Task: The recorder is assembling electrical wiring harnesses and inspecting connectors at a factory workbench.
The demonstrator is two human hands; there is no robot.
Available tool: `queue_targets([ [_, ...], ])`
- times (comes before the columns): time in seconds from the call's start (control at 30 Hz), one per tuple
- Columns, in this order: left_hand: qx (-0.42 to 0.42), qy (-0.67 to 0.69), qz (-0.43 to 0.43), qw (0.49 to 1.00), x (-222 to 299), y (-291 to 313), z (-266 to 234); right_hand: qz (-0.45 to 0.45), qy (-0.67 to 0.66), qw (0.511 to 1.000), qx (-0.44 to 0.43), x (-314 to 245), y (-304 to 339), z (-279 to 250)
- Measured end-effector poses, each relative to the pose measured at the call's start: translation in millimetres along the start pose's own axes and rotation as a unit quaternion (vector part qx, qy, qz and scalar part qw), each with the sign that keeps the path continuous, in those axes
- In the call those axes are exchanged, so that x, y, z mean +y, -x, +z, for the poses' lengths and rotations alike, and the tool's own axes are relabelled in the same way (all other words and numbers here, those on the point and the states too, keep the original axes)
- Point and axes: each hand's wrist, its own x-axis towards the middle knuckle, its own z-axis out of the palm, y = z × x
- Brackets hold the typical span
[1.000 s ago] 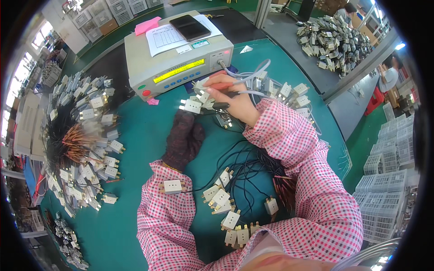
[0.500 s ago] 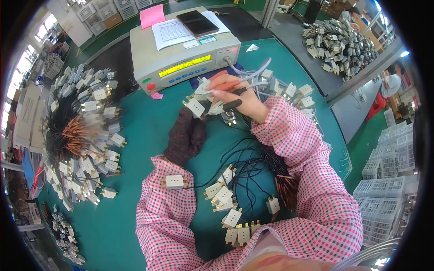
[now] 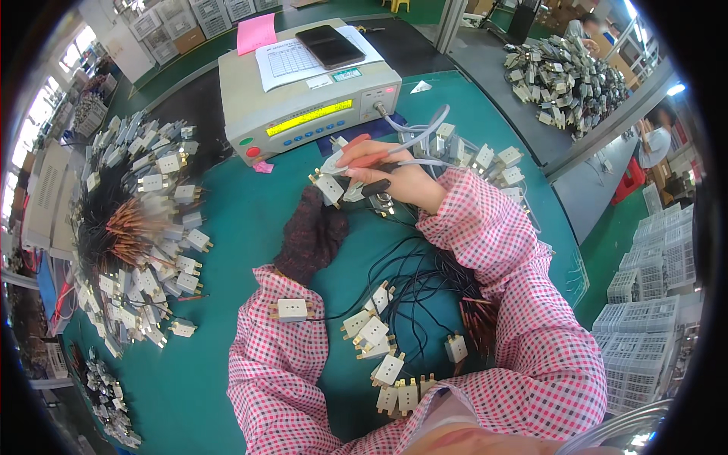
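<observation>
My left hand (image 3: 309, 236), in a dark knitted glove, is closed on a small white rectangular connector block (image 3: 329, 189) with brass prongs. Bare and bent around red- and black-handled test clips (image 3: 365, 160), my right hand (image 3: 402, 179) is just right of that block. The clips' pale jaws are at the block's right side; whether they grip a prong is hard to make out. Grey leads run from the clips to a bench tester (image 3: 311, 91) with a lit yellow display. Another white block (image 3: 293, 309) rests on my left sleeve, its black cable trailing right.
Piled at the left are many white blocks (image 3: 152, 284) with black cables and copper-coloured ends (image 3: 130, 227). More blocks (image 3: 373, 331) lie between my forearms. A phone (image 3: 330, 46) and papers sit on the tester. Stacked white crates (image 3: 635, 341) stand at right.
My right hand has moved slightly left and down with the test clips, bringing their jaws closer to the block. The left hand still holds the block in nearly the same place.
</observation>
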Motion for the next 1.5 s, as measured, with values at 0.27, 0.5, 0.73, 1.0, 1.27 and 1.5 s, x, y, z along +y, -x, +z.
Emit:
queue_targets([
  [0.27, -0.019, -0.014, -0.002, 1.000, -4.6, -2.4, 1.4, 0.002, 0.010, 1.000, -0.003, -3.2, 0.6, 5.5],
  [0.5, -0.046, -0.057, -0.003, 0.997, -5.8, -0.4, -4.1, 0.020, -0.015, 1.000, -0.013, -5.7, 4.3, 10.1],
  [0.73, -0.067, -0.058, 0.029, 0.996, -8.0, -2.0, -6.0, 0.025, -0.048, 0.998, -0.021, -9.0, 3.5, 7.4],
  [1.0, -0.103, -0.092, 0.059, 0.989, -7.7, -2.7, 3.1, 0.051, -0.099, 0.993, -0.024, -8.8, 4.2, 7.3],
  [1.27, -0.128, -0.107, 0.067, 0.984, -5.6, -4.3, 10.0, 0.049, -0.104, 0.993, -0.022, -5.6, 3.0, 5.9],
  [1.5, -0.145, -0.082, 0.052, 0.985, -2.5, -3.6, 12.5, 0.054, -0.131, 0.990, 0.021, -8.2, 2.9, 5.7],
])
